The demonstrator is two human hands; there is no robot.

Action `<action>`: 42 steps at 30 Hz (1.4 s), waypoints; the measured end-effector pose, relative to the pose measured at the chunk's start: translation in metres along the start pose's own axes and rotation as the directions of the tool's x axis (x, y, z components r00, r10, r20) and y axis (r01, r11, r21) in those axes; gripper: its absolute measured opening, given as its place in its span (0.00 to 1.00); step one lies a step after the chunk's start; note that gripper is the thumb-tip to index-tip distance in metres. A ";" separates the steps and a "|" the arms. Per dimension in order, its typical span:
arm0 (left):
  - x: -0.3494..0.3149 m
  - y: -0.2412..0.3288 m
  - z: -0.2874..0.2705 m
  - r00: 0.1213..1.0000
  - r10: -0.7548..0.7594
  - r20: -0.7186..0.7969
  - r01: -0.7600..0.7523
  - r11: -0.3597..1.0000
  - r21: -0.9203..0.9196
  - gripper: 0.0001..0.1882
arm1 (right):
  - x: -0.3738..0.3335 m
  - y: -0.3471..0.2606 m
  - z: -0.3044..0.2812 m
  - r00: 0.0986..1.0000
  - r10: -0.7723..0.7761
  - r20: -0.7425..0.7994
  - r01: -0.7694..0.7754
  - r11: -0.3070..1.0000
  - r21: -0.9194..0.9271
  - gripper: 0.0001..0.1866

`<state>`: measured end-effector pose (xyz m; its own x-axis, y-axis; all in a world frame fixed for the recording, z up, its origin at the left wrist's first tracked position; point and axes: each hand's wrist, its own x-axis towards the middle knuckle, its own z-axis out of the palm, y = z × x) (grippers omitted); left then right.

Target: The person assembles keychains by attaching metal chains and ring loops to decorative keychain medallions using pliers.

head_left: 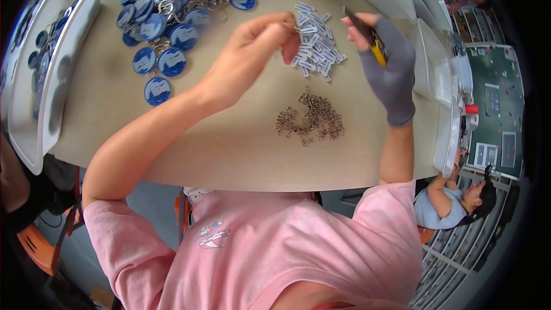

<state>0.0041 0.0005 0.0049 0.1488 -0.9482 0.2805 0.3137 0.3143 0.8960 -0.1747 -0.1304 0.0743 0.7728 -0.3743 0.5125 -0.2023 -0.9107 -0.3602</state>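
Observation:
My left hand [249, 51] is bare and closed in a pinch over the table, beside the pile of small white tags [318, 46]. Something tiny may be at its fingertips, but I cannot make it out. On my right hand [393, 60] is a grey fingerless glove, and its fingers wrap round pliers [377, 51] with yellow on the handle and a dark jaw pointing up and left. The pliers stay apart from my left hand. Closer to me, below the tags, lies a loose heap of small metal rings [313, 117].
Round blue keychains [172, 62] with metal rings are piled at the back left. A white tray [54, 109] with more discs stands at the left edge. White bins [433, 63] line the right side. Two other people sit at the right, one in light blue [439, 209].

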 end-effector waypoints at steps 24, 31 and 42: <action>-0.001 -0.017 -0.003 0.987 -0.159 -0.035 0.162 0.978 0.131 0.14 | -0.022 -0.018 0.018 0.922 0.326 0.208 -0.386 0.817 0.429 0.10; -0.006 -0.015 0.003 0.988 -0.145 -0.056 0.154 0.961 0.228 0.15 | -0.010 -0.031 0.034 0.953 0.262 0.152 -0.300 0.880 0.368 0.11; -0.007 -0.012 0.004 0.989 -0.133 -0.061 0.145 0.955 0.258 0.15 | -0.011 -0.031 0.038 0.981 0.193 0.000 -0.186 0.945 0.269 0.11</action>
<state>-0.0041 0.0030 -0.0064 0.1629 -0.9771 0.1369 0.0795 0.1513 0.9853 -0.1543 -0.0912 0.0501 0.7191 -0.5432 0.4334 -0.1730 -0.7440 -0.6455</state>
